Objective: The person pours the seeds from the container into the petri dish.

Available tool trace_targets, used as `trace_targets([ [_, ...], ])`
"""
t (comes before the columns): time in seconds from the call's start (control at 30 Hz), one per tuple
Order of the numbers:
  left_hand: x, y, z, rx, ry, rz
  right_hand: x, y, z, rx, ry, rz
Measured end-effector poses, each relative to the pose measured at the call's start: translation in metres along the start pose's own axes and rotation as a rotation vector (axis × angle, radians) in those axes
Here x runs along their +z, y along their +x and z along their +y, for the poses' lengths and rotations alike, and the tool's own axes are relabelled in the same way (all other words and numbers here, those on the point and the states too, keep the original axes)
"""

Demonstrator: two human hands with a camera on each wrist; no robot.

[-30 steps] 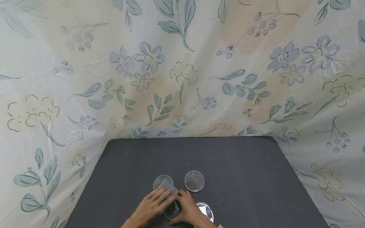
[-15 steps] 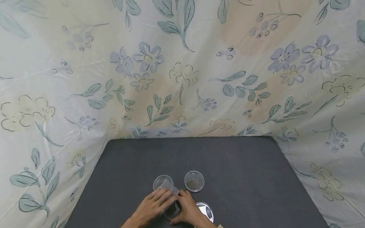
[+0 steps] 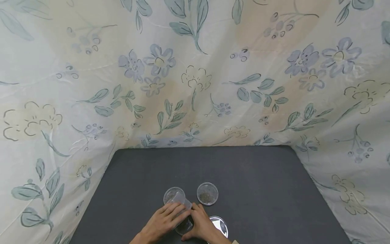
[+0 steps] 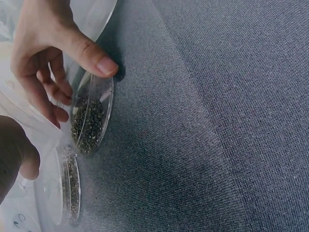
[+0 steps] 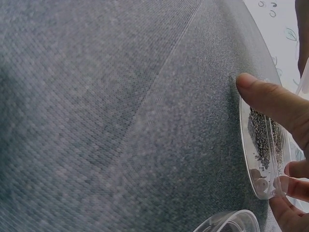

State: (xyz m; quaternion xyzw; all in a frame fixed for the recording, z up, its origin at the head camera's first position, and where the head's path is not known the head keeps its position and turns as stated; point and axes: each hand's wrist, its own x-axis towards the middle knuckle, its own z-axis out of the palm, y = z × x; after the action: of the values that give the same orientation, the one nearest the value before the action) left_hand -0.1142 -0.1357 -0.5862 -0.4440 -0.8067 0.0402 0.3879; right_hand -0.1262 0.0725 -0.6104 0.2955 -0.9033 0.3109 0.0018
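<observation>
My right hand (image 3: pixel 201 222) holds a round clear plastic dish (image 3: pixel 183 226) by its side, thumb at the near edge and fingers at the far edge. Dark granules (image 4: pixel 88 123) lie in that dish in the left wrist view; in the right wrist view the granules (image 5: pixel 263 137) show beneath the thumb. My left hand (image 3: pixel 164 218) grips a translucent plastic piece (image 3: pixel 179 197), tilted above the dishes; it looks like a small cup, but the fingers hide much of it. Behind it stands a second clear dish (image 3: pixel 169 193), also with granules.
A third clear dish (image 3: pixel 207 189) with brownish granules stands beyond my right hand. A shiny round dish or lid (image 3: pixel 220 225) lies partly under the right wrist. Floral cloth (image 3: pixel 195 84) walls the dark table (image 3: pixel 259 189) at the back and sides.
The translucent piece in my left hand has shifted and turned slightly. Both hands and the dishes stay almost where they were.
</observation>
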Motion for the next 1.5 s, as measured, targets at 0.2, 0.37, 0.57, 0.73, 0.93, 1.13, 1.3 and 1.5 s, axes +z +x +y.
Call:
trace_targets([
  [0.2,-0.002,0.001,-0.001,0.005,-0.005,-0.015,0.0,0.0,0.0,-0.005,-0.003,0.009],
  [0.37,-0.003,0.002,-0.001,0.009,-0.006,-0.024,0.0,0.0,0.0,0.0,0.003,0.007],
  [0.57,-0.002,0.002,-0.002,0.01,-0.001,-0.021,0.0,0.0,0.0,0.008,0.013,0.004],
  [0.73,-0.001,0.003,-0.002,-0.015,-0.014,-0.007,-0.001,0.0,0.0,-0.008,0.009,0.004],
  [0.93,-0.005,-0.004,-0.005,-0.155,-0.146,-0.037,-0.001,0.002,-0.001,0.008,-0.005,-0.025],
  [1.13,-0.009,-0.022,-0.012,-0.57,-0.327,0.062,-0.003,0.004,-0.003,0.031,-0.017,-0.052],
  [1.3,-0.009,-0.043,-0.014,-0.956,-0.42,0.201,-0.005,0.003,-0.004,0.019,-0.028,-0.049],
  [1.5,-0.007,-0.068,-0.005,-1.282,-0.413,0.246,-0.005,0.001,-0.007,0.028,-0.035,-0.058],
])
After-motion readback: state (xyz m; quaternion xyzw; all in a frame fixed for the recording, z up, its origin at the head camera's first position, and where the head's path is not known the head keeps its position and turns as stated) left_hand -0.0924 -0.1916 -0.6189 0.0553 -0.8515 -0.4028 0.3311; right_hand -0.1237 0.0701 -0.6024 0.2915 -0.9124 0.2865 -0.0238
